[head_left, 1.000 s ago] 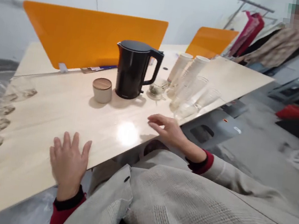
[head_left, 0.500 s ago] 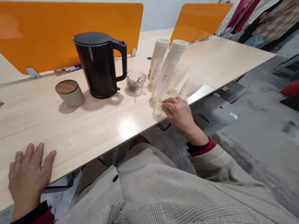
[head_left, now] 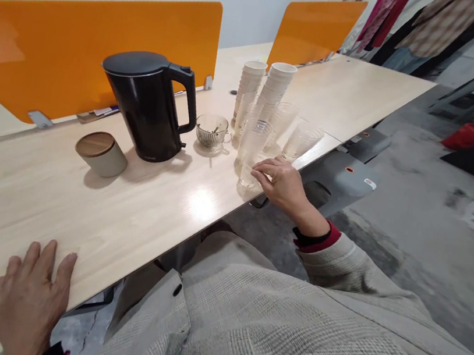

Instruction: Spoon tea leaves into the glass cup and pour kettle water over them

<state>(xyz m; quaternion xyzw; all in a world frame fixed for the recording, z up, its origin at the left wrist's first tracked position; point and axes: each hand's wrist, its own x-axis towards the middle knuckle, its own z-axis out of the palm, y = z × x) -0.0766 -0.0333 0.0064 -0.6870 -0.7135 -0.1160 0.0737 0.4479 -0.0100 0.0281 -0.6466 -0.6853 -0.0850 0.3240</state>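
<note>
My right hand (head_left: 280, 185) is curled around the foot of a stack of clear plastic cups (head_left: 251, 151) that stands near the table's front edge. More clear cups (head_left: 301, 139) and two stacks of white paper cups (head_left: 276, 83) stand just behind it. My left hand (head_left: 29, 304) lies flat on the light wooden table (head_left: 139, 211) at the lower left, fingers spread, holding nothing. A black electric kettle (head_left: 150, 106) stands in the middle, with a small glass cup (head_left: 212, 130) to its right and a round beige jar with a wooden lid (head_left: 100, 153) to its left.
Orange divider panels (head_left: 83, 44) run along the back of the table, with a second one (head_left: 315, 30) farther right. Clothes hang at the top right. A grey floor with a red object (head_left: 472, 137) lies to the right of the table.
My right hand moved from the bare tabletop over to the clear cups and closed on the stack. The view swung right, so my left hand now sits lower and further left.
</note>
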